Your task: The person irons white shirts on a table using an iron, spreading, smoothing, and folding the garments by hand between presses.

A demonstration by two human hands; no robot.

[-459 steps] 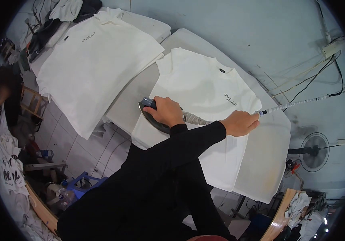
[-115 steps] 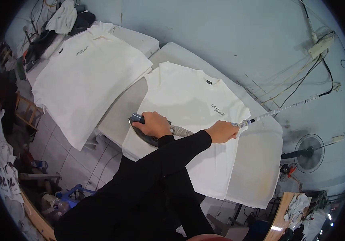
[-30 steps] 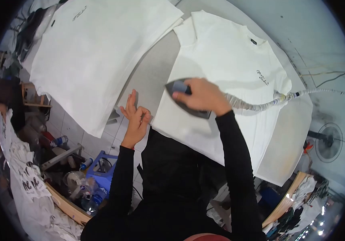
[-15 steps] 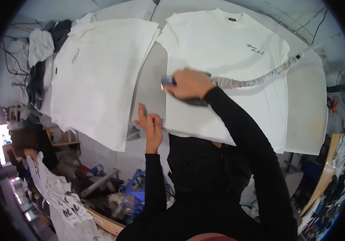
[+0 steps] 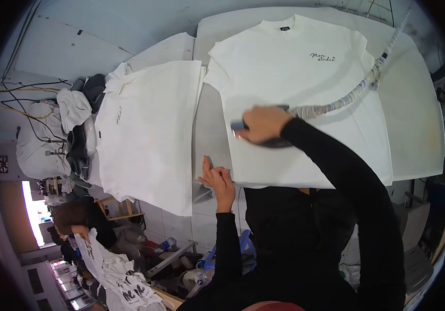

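Note:
A white T-shirt (image 5: 295, 83) lies spread on the padded table, its collar at the far side and small black script on the chest. My right hand (image 5: 266, 125) is wrapped round the handle of a dark iron (image 5: 279, 143), which rests on the shirt's left side, below the middle. A cloth-wrapped hose (image 5: 331, 107) runs from the iron up to the right. My left hand (image 5: 219, 181) hovers near the table's front edge, just left of the shirt's hem, fingers apart and holding nothing. White T-shirts (image 5: 150, 135) lie flat in a pile to the left.
Grey padding of the table (image 5: 414, 119) shows right of the shirt. Dark and grey garments (image 5: 79, 145) hang at the far left, with loose cables above. Another person (image 5: 80, 217) bends over printed white fabric (image 5: 113, 269) at lower left. A grey chair (image 5: 414, 233) stands at lower right.
The camera view has shifted, so the table and shirts appear further right. My right hand has slid the iron slightly toward the hem. My left hand stays near the table edge.

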